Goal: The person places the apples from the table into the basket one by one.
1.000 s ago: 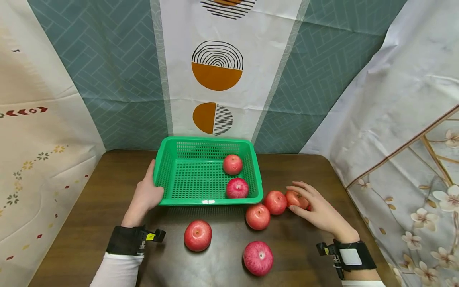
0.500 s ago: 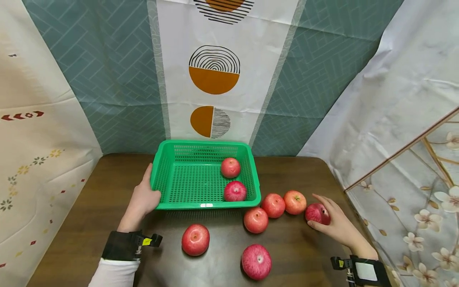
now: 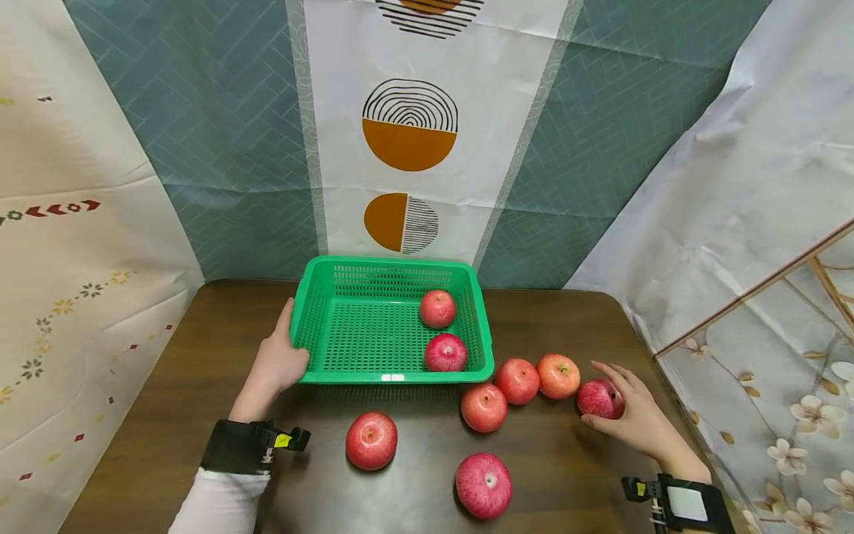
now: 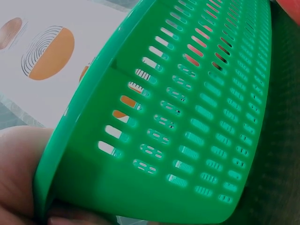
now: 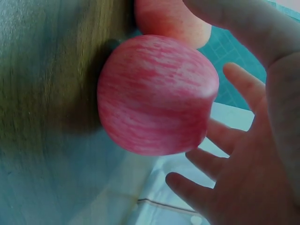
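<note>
My left hand (image 3: 272, 365) grips the left side of a green plastic basket (image 3: 380, 377); the left wrist view shows the basket's slotted wall (image 4: 187, 112) up close with the hand at its rim. Two red apples (image 3: 437, 308) sit in the basket's right part. On the right of the table, my right hand (image 3: 637, 419) reaches around a dark red apple (image 3: 595, 399). Seen from the right wrist, its fingers are spread and extended beside the streaked apple (image 5: 157, 96), which rests on the tabletop.
A lighter orange-red apple (image 3: 559, 376) sits just left of the dark one, followed by two red apples (image 3: 517, 381) near the basket's corner. Another apple (image 3: 371, 441) and a deep pink apple (image 3: 484, 486) lie closer to the front. Patterned cloths hang around the wooden table (image 3: 160, 386).
My right hand has moved rightward off the orange-red apple to the dark red one, leaving the former uncovered. The left hand stays at the basket; the head view shifts slightly.
</note>
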{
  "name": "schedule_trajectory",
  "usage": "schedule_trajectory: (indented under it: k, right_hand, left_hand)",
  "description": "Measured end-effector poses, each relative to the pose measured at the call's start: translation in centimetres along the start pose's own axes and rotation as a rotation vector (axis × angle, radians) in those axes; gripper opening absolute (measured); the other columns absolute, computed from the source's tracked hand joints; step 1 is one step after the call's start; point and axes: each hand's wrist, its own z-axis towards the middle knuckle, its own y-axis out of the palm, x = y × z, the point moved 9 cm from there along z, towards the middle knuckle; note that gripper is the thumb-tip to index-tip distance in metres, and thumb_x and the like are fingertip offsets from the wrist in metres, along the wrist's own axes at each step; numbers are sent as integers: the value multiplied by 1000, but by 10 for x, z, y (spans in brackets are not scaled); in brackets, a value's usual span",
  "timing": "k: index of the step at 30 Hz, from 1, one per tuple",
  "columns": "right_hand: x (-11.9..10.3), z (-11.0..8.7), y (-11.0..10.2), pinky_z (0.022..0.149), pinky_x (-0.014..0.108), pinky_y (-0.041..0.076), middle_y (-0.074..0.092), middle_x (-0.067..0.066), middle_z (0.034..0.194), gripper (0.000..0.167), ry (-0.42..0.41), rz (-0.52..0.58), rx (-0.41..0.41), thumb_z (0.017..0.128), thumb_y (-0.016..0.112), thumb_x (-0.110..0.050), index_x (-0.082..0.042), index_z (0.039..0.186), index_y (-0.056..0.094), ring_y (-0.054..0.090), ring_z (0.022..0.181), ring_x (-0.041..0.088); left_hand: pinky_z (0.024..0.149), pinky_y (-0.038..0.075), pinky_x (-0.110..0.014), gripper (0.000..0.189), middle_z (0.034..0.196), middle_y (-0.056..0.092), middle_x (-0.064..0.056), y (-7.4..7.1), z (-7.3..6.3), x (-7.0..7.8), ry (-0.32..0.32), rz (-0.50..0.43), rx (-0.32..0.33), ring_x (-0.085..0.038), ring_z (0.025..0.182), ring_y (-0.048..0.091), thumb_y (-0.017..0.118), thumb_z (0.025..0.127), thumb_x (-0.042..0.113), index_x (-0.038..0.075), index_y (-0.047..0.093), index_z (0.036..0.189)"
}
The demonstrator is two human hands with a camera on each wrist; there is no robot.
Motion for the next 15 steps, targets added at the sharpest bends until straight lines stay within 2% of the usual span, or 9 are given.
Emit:
schedule_trajectory:
  k: [6,10,15]
  right_hand:
    - [6,1,2,84,70,54,43,38,148,92,9,-24,0,76,97,-34,-5,152,54,44,128,59]
    - [7,4,3,87,73,53,43,38,148,90,12,-25,9,76,97,-33,-5,150,56,42,131,60]
    - [7,5,7,88,73,52,43,38,148,88,29,-26,-18,77,97,-33,-5,149,56,42,131,61]
  left_hand:
    - [63,43,-39,101,112,62,-33,3,3,3,-11,2,3,-33,73,58,45,90,-2,20,-7,174]
    - [64,43,-40,101,118,61,-35,1,4,4,-2,11,12,-35,77,59,45,90,-1,20,-7,174]
    - [65,43,-40,101,122,60,-36,2,3,3,-14,31,6,-36,81,60,46,90,-1,19,-7,173]
